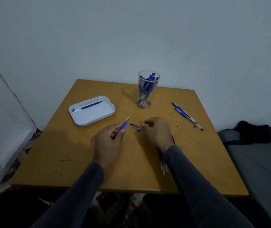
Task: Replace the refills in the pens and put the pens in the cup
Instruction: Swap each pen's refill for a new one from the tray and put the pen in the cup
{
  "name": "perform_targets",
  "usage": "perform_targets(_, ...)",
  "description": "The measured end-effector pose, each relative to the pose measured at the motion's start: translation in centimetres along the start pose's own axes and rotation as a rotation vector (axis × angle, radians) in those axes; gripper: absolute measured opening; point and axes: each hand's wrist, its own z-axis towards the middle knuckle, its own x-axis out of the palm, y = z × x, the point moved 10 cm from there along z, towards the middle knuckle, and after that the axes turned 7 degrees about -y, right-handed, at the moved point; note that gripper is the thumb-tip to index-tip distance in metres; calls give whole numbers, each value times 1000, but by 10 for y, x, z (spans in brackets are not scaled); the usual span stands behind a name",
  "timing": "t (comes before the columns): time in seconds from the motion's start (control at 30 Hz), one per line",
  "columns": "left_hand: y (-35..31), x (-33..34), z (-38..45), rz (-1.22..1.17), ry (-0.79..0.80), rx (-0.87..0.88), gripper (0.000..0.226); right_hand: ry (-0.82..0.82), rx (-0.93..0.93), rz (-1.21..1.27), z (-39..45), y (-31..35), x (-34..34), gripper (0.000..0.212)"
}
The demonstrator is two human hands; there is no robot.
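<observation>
Left hand (108,142) grips a slim blue pen (124,125), tip out. Right hand (157,132), fingers loosely curled, hovers by a cap (135,127). Clear round cup (148,89) stands far on the matte bench (65,153).

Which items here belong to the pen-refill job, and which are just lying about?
Job:
pen in left hand
cap near right hand
cup of pens
tray with refill
loose pens
refill bundle

Lying about:
dark cloth beside the table
</observation>
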Motion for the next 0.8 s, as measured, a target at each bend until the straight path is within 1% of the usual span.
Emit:
perform_targets(0.13,1,1,-1,5,13,-8,32,57,-56,-215,6,2,25,27)
perform_targets(0.23,1,2,-1,-13,31,-22,33,21,-130,-275,4,14,29,21)
perform_targets(0.27,2,3,-1,-26,41,-28,33,1,-138,-237,2,17,26,16)
perform_targets(0.3,3,4,-1,-47,52,-39,33,-21,-137,-150,0,18,20,10)
perform_targets(0.37,5,6,-3,-93,71,-67,33,-60,-101,85,-4,16,8,8)
perform_targets(0.47,5,8,-4,-130,92,-71,29,-98,2,425,-8,4,-8,5)
perform_targets(0.53,5,10,-5,-158,102,-83,28,-66,81,626,-12,-2,-14,3)
perform_targets(0.6,4,11,-5,-168,107,-81,28,-8,104,787,-17,-1,-14,5)
perform_targets(0.67,0,12,-6,-163,119,-64,28,5,68,839,-20,5,-18,8)
perform_targets(0.8,-2,14,-7,-167,141,-54,28,26,22,799,-25,11,-13,14)
